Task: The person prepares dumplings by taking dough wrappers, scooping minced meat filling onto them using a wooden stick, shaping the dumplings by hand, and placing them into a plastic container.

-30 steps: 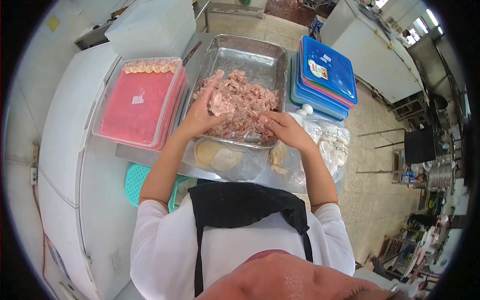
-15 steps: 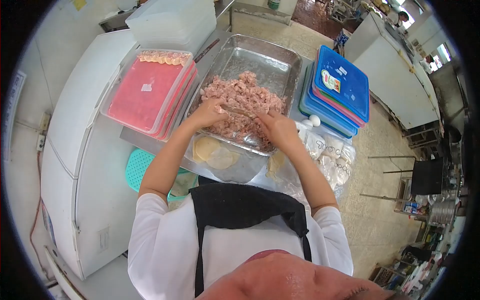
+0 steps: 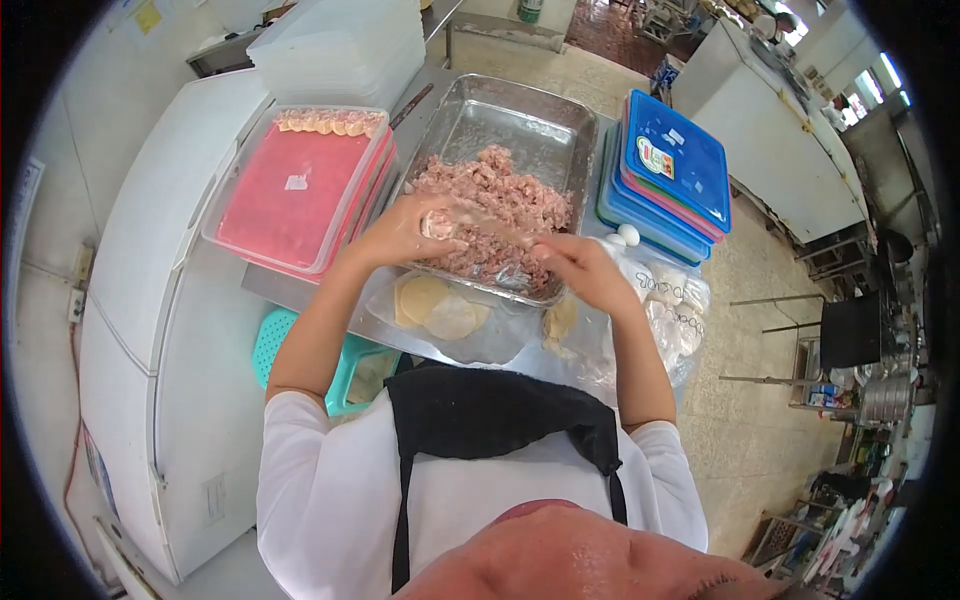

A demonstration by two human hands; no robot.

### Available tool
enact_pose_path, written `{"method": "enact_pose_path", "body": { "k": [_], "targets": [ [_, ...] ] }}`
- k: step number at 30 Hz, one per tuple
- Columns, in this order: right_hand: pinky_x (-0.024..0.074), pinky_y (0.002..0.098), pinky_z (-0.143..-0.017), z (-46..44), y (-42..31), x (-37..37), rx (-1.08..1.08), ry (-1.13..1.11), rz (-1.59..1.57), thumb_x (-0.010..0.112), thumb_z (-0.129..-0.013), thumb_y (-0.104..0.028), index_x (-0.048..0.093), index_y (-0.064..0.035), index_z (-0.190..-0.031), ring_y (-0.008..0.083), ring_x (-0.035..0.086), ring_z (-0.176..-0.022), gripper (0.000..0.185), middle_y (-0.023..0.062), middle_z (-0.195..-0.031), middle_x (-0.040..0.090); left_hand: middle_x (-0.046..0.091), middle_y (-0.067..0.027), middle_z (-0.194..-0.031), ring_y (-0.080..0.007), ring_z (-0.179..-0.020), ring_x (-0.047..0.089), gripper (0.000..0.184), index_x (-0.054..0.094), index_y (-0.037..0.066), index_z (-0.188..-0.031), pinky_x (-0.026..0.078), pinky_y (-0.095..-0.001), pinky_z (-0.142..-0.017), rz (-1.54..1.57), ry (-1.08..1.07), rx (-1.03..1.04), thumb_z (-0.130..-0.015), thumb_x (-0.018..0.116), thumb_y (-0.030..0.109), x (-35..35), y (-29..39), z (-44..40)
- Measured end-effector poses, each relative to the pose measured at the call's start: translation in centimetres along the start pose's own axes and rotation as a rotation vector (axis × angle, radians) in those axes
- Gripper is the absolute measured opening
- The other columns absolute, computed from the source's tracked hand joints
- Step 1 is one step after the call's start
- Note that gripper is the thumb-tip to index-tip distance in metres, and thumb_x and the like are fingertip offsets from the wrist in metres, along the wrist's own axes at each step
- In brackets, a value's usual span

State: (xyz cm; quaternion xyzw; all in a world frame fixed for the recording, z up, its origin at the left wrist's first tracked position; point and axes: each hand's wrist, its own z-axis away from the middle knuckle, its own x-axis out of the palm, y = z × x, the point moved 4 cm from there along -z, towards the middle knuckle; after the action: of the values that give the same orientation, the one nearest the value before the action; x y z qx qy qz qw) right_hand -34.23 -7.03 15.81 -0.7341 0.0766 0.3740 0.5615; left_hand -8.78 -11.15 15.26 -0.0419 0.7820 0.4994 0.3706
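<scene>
A metal tray (image 3: pixel 530 118) holds a heap of pinkish ground meat (image 3: pixel 500 188). Over its near left part, my left hand (image 3: pixel 412 232) is curled round a small meat-filled wrapper (image 3: pixel 438 224). My right hand (image 3: pixel 585 268), at the tray's near right, pinches the end of a thin spreading tool (image 3: pixel 490 225), blurred, whose other end reaches toward the wrapper. Pale round dough wrappers (image 3: pixel 440 306) lie on plastic between the tray and my apron. A further piece of dough (image 3: pixel 558 322) is right of them.
Pink-lidded containers (image 3: pixel 290 195) stand left, a filled row on top. Behind them are stacked clear containers (image 3: pixel 340 50) and a dark-handled tool (image 3: pixel 412 104). Right are blue-lidded containers (image 3: pixel 678 150), an egg (image 3: pixel 628 234) and marked plastic bags (image 3: pixel 672 300). A turquoise basket (image 3: pixel 345 378) is below. People are far back right.
The left hand first held filling upright, then turned down over the meat, and now cups the filled wrapper palm-inward. The right hand's tool has moved with it. The whole view has shifted slightly.
</scene>
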Motion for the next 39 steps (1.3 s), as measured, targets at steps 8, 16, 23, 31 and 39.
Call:
{"method": "enact_pose_path", "body": {
  "k": [8,16,23,31,39],
  "targets": [
    [0.0498,0.0438,-0.066,-0.3,-7.2,0.2,-0.130,0.224,0.422,0.060,-0.090,-0.028,0.066,-0.0096,-0.107,0.0353,0.063,-0.078,0.026,0.0138,-0.088,0.064,0.065,-0.0162,-0.105,-0.0274,-0.098,0.061,0.046,0.061,0.002,-0.105,0.046,-0.0376,-0.088,-0.003,-0.085,0.039,-0.070,0.078,0.027,-2.1,-2.4,0.4],
    [0.0490,0.0414,-0.072,-3.1,-13.6,2.7,-0.082,0.220,0.400,0.060,-0.091,-0.020,0.066,-0.0017,-0.103,0.0358,0.062,-0.084,0.023,0.0182,-0.093,0.065,0.066,-0.0106,-0.098,-0.0203,-0.092,0.061,0.048,0.061,0.001,-0.106,0.047,-0.0334,-0.084,0.142,0.018,0.045,-0.072,0.079,0.030,-8.7,-1.2,4.1],
    [0.0484,0.0420,-0.078,-6.5,-11.7,10.1,-0.004,0.149,0.341,0.055,-0.094,-0.021,0.060,0.0016,-0.111,0.0405,0.062,-0.092,0.029,0.0238,-0.101,0.064,0.066,-0.0106,-0.099,-0.0196,-0.095,0.062,0.055,0.062,-0.002,-0.106,0.047,-0.0313,-0.086,0.128,-0.044,-0.123,-0.069,0.083,0.032,-14.2,-8.0,5.4],
    [0.0468,0.0298,-0.064,0.1,-4.4,10.1,0.345,0.387,0.081,0.059,-0.094,-0.022,0.062,0.0005,-0.114,0.0167,0.059,-0.070,0.030,0.0078,-0.080,0.064,0.065,-0.0200,-0.103,-0.0326,-0.097,0.063,0.043,0.058,0.003,-0.115,0.051,-0.0409,-0.082,-0.904,0.222,-0.376,-0.078,0.070,0.021,-27.4,-20.9,5.6],
    [0.0320,0.0191,-0.047,4.2,-4.2,11.8,0.531,0.511,-0.309,0.058,-0.096,-0.024,0.064,-0.0026,-0.115,0.0022,0.041,-0.054,0.029,-0.0062,-0.064,0.047,0.064,-0.0204,-0.091,-0.0395,-0.088,0.063,0.054,0.044,0.009,-0.133,0.051,-0.0492,-0.075,-0.789,0.504,-0.290,-0.082,0.060,0.014,-29.7,-26.9,2.0]
  ]
}}
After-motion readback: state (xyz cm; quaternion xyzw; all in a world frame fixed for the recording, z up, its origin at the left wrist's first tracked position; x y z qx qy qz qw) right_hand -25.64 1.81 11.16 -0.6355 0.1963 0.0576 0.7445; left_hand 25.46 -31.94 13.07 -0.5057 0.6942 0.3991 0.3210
